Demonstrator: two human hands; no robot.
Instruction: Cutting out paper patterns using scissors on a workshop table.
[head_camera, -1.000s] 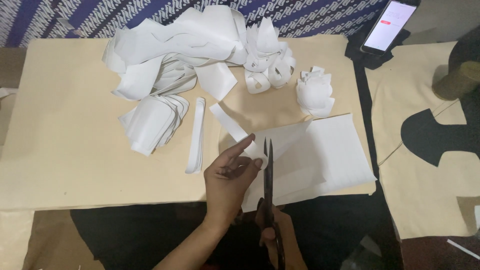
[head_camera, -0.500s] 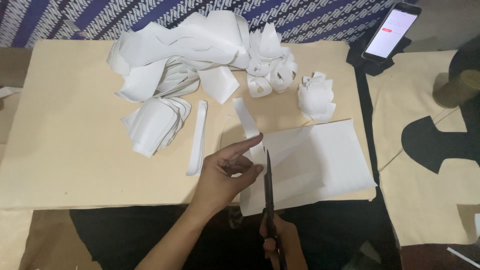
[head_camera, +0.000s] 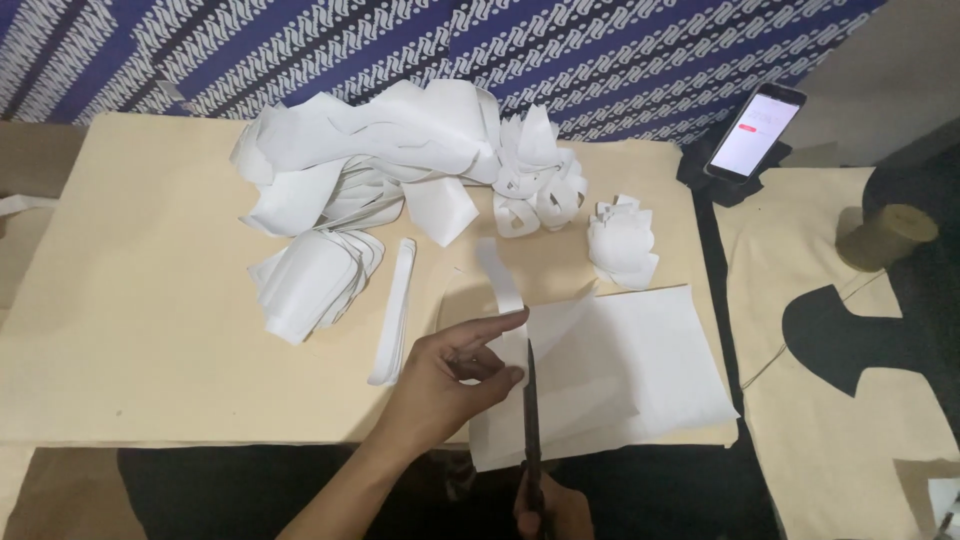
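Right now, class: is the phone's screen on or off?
On. The phone leans at the far right, and its screen glows white against the dark stand beneath.

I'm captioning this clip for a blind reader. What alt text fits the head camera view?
A person's left hand pinches a white paper strip while the right hand works black scissors through a white paper sheet on a tan board. A pile of cut white paper lies behind, and a lit phone leans at upper right.
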